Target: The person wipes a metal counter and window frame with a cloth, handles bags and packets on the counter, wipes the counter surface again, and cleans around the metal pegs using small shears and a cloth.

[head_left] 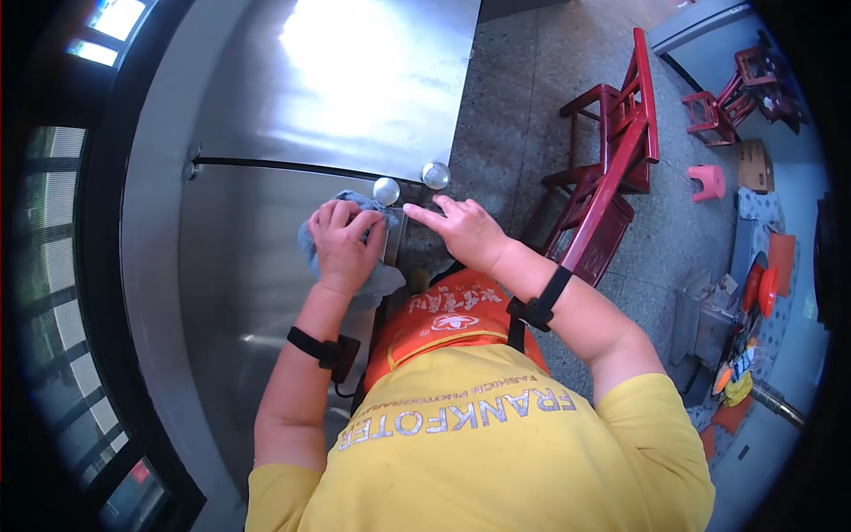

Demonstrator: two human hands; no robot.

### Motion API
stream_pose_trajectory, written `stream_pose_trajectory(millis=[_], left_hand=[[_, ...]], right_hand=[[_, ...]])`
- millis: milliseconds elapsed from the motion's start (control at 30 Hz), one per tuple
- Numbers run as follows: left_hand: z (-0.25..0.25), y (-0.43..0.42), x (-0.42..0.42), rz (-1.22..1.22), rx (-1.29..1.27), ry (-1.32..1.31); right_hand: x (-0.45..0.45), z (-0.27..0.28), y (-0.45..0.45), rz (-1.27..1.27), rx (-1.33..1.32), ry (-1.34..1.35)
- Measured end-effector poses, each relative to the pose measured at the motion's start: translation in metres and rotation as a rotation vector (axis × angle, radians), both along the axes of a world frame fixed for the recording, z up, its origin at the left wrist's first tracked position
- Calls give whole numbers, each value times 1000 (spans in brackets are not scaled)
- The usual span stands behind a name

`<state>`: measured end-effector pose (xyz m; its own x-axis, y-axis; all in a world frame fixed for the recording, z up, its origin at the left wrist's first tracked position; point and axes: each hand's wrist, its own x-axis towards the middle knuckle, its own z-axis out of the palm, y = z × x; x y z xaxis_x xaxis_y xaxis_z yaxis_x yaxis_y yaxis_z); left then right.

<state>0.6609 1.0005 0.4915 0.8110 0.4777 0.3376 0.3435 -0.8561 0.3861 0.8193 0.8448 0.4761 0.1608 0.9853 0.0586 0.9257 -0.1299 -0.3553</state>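
My left hand (pixel 344 244) is closed over a crumpled blue cloth (pixel 310 248) that rests on the stainless steel surface (pixel 239 275). A pale, thin sheet or bag (pixel 381 282) shows below the cloth. Beside the hand, at the corner of the steel, is a round metal knob (pixel 386 191). A second round knob (pixel 435 175) sits to its right, on the corner of the farther steel panel (pixel 355 133). My right hand (pixel 470 232) hovers just below the knobs, index finger stretched out and nothing visible in it. Both wrists or forearms wear black straps.
A dark seam separates the two steel panels. To the right, a red wooden chair (pixel 612 168) stands on the speckled floor (pixel 505 115). Farther right are a pink stool (pixel 706 183), a cardboard box (pixel 754 167) and stacked red stools (pixel 709 118). A barred window (pixel 62 230) lies left.
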Motion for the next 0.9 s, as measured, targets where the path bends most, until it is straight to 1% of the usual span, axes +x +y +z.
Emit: stream_pose_trajectory(millis=[33, 133, 200, 267, 367, 433, 467, 533, 567, 600, 667, 800, 867, 900], left_hand=[[4, -2, 1, 0, -1, 4], [6, -2, 4, 20, -28, 7], [2, -3, 3, 26, -55, 8], [-7, -5, 4, 162, -76, -20], [-5, -3, -1, 145, -79, 48], [-2, -2, -1, 122, -95, 56], [-2, -2, -1, 102, -116, 64], [-3, -5, 6, 125, -106, 62], [-4, -8, 10, 149, -95, 60], [-5, -10, 14, 147, -96, 60], [-7, -14, 20, 218, -13, 64], [-12, -24, 25, 279, 59, 86], [-17, -26, 23, 286, 137, 86], [-21, -26, 22, 285, 136, 84]], right_hand=[[0, -6, -1, -11, 74, -17], [-4, -11, 3, -19, 145, -59], [-15, -10, 11, -34, 118, -47], [-17, -4, 10, -64, 90, -40], [-13, 8, 2, -78, 72, -3], [-6, 22, -16, -150, -106, 211], [-4, 23, -24, -150, -107, 212], [-2, 28, -37, -230, 35, 412], [-3, 32, -42, -262, 24, 479], [-5, 31, -45, -263, 24, 479], [-11, 26, -50, -281, 125, 585], [-16, 26, -51, -283, 107, 603], [-17, 28, -51, -269, 163, 594], [-16, 30, -51, -270, 163, 592]])
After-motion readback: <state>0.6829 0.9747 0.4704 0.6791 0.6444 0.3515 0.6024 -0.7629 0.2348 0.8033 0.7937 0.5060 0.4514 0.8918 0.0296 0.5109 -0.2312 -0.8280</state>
